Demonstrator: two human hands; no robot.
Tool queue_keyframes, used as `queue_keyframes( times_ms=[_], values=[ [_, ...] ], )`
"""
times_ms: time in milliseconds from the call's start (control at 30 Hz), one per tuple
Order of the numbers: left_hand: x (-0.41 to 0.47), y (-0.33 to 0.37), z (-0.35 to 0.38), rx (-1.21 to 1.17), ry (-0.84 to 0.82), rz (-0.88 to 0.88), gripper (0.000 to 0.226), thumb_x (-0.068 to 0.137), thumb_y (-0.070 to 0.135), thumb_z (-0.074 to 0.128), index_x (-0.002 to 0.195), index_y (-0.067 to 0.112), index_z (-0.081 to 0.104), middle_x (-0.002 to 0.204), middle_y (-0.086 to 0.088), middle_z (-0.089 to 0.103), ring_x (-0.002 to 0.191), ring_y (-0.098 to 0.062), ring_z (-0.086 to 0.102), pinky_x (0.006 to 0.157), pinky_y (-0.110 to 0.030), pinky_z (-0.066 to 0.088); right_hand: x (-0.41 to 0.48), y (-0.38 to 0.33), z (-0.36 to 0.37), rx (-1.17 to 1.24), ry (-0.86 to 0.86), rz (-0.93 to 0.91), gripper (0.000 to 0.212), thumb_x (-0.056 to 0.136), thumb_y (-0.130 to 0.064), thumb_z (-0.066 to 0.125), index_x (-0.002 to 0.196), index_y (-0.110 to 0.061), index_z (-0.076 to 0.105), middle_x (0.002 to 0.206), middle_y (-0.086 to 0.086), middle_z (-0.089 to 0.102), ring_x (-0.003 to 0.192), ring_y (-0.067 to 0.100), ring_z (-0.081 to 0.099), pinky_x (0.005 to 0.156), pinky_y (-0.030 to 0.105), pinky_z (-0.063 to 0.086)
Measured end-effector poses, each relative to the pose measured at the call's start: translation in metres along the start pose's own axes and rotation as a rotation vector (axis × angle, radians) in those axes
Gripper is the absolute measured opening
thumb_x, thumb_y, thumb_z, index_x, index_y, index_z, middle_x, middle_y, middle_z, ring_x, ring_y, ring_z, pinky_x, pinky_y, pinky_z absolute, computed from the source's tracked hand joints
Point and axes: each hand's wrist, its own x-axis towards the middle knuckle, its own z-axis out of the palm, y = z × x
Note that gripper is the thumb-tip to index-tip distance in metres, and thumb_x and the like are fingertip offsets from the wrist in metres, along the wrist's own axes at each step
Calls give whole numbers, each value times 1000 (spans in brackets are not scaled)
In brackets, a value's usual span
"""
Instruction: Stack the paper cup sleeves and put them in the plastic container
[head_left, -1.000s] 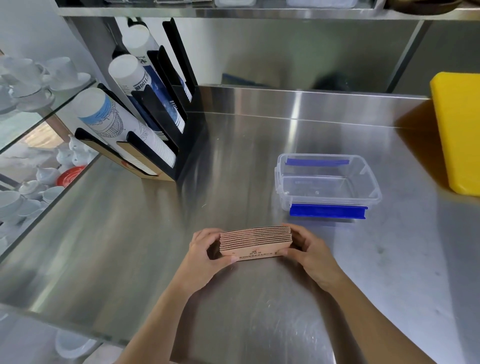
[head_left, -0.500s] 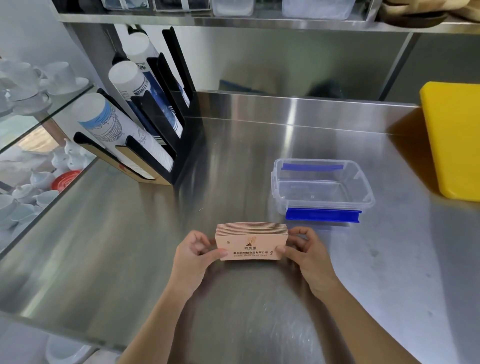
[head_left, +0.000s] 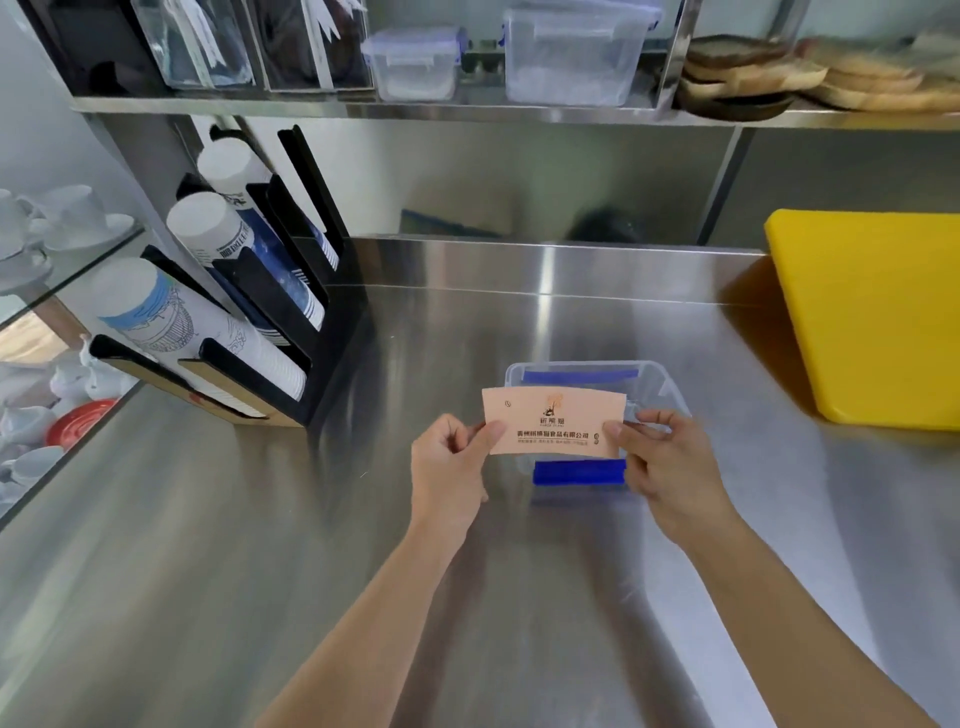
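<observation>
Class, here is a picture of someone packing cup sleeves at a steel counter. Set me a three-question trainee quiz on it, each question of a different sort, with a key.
1. True or false: the stack of sleeves already lies flat on the floor of the plastic container.
2. Multiple choice: how is the stack held? A) by the left hand alone; B) by the right hand alone; C) by both hands, one at each end.
3. Fill in: the big block at the counter's right edge is coloured ____.

Key: 1 false, it is held up in front of the container; 2 C; 3 yellow.
</observation>
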Motion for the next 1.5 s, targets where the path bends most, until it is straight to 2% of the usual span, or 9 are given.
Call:
queue_keyframes(
  times_ms=[167,300,400,567,867,967,1133,1267,1500],
  values=[
    [31,19,44,130,16,-79,47,78,21,68,53,17,29,55,-7,47,40,-13,40,27,-15,29,36,-33,-12,-61,-8,115,19,83,3,59,83,-8,43,102,35,62,39,12,21,41,23,22],
    [49,20,72,220,-9,-182,39,83,19,62,56,15,35,56,-2,50,41,-15,44,25,-14,30,70,-37,-18,-132,19,202,28,83,9,55,66,-5,39,89,27,59,40,12,23,39,21,20],
    [57,16,90,340,-59,-259,26,87,20,57,64,11,48,77,-10,63,38,-14,49,29,-16,34,93,-31,-20,-218,64,270,13,83,12,49,75,3,45,76,21,55,40,12,30,29,15,20],
    [69,6,108,445,-87,-336,19,92,14,48,107,3,53,108,-15,66,78,-28,69,27,-13,38,115,-14,-11,-376,85,269,17,83,10,40,94,3,50,54,11,47,35,13,36,27,11,21],
    [86,-10,120,716,-191,-383,16,83,-3,49,87,10,41,108,-16,64,91,-31,65,80,-39,56,140,3,-14,-648,47,266,31,74,17,37,95,-4,48,62,14,50,39,18,39,29,12,26],
    [86,-13,124,773,-208,-387,17,82,-4,50,84,10,41,106,-17,65,91,-31,66,78,-38,56,142,10,-13,-678,58,222,29,72,17,38,91,-4,49,77,17,55,51,22,46,34,20,33],
    [84,-15,125,811,-210,-362,21,79,-4,57,86,9,42,103,-17,66,91,-30,65,76,-36,56,141,17,-13,-834,109,139,14,83,4,44,81,-8,49,66,8,53,56,20,51,51,32,49],
    [79,-15,123,842,-225,-323,16,79,-4,55,89,5,47,98,-18,68,88,-32,67,57,-31,48,143,19,-12,-921,123,118,12,82,3,48,85,-8,50,66,8,53,59,21,53,67,39,55],
    [72,-13,121,793,-145,-270,33,85,4,49,117,7,41,71,5,51,48,-14,56,39,-23,36,138,15,-11,-922,101,125,12,80,5,44,80,-4,53,61,8,52,50,19,51,47,30,49]
  ],
)
